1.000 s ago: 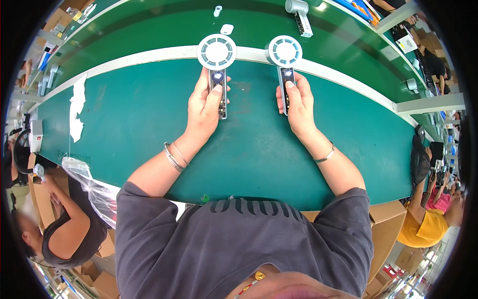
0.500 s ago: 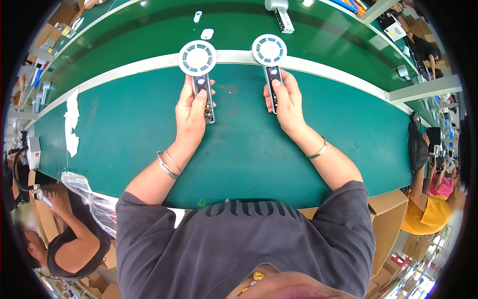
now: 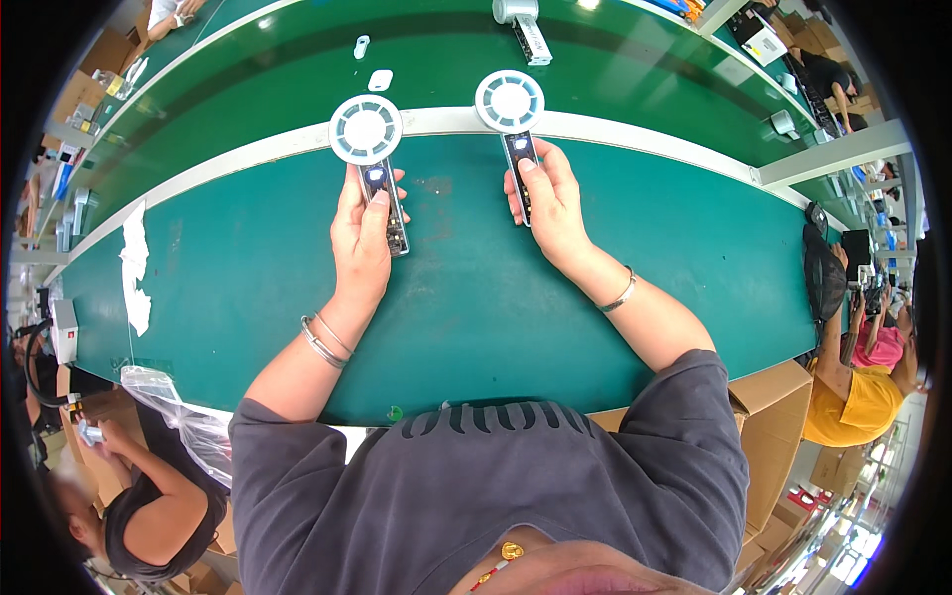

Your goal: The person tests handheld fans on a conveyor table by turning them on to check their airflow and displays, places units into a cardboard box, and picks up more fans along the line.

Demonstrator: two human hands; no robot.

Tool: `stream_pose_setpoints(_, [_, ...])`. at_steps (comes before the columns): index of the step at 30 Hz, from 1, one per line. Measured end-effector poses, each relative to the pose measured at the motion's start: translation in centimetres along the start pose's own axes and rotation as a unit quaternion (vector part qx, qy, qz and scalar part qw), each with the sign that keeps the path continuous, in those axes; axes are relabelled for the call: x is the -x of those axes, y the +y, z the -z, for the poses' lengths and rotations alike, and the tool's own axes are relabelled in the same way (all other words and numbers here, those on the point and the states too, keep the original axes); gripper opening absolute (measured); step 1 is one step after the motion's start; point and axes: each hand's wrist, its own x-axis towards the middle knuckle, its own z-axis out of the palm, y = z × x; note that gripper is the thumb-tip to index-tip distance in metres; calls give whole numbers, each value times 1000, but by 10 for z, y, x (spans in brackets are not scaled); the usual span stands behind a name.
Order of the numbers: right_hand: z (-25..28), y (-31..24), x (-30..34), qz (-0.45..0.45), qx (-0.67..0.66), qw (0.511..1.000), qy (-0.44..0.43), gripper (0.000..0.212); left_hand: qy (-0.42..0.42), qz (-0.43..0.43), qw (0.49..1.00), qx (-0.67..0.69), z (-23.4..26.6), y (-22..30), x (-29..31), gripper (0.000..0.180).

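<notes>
Two handheld fans are held upright above the green table, each with a round white head and an open handle baring a dark circuit board. My left hand is closed around the handle of the left handheld fan, thumb pressed on the board below a lit spot. Around the handle of the right handheld fan my right hand is closed too, its thumb likewise below a glowing spot. Both fan heads overlap the white shelf edge in view. The backs of the handles are hidden by my fingers.
On the raised green shelf lie another fan, a white cap-like piece and a small white part. A crumpled white paper lies at the left, near a clear plastic bag. A cardboard box stands right of me. Co-workers sit on both sides.
Both hands and their fans appear slightly further left in the view, and so does most of the scene. The grips look the same. The co-worker at left has shifted their hands.
</notes>
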Motion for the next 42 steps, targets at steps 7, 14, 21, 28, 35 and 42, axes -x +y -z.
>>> stream_pose_setpoints(7, [8, -5, 0, -23, -28, 998, 43, 29, 13, 43, 999, -14, -12, 2, -5, 44])
stream_pose_setpoints(14, [-8, 18, -4, 39, 4, 999, 16, 28, 71, 70, 993, -63, 2, -2, 7, 42])
stream_pose_setpoints(21, [3, 9, 1, 71, 27, 997, 26, 28, 39, 50, 997, -32, -16, 7, 5, 41])
stream_pose_setpoints(28, [0, 5, 1, 61, 29, 997, 26, 28, 52, 50, 996, -58, -11, 7, 1, 43])
stream_pose_setpoints(35, [1, 7, -2, 64, 66, 996, 10, 27, 64, 62, 995, -53, -12, 8, -1, 39])
stream_pose_setpoints(42, [3, 17, -7, 99, 44, 993, 44, 24, 51, 72, 994, -63, -8, 2, -1, 39])
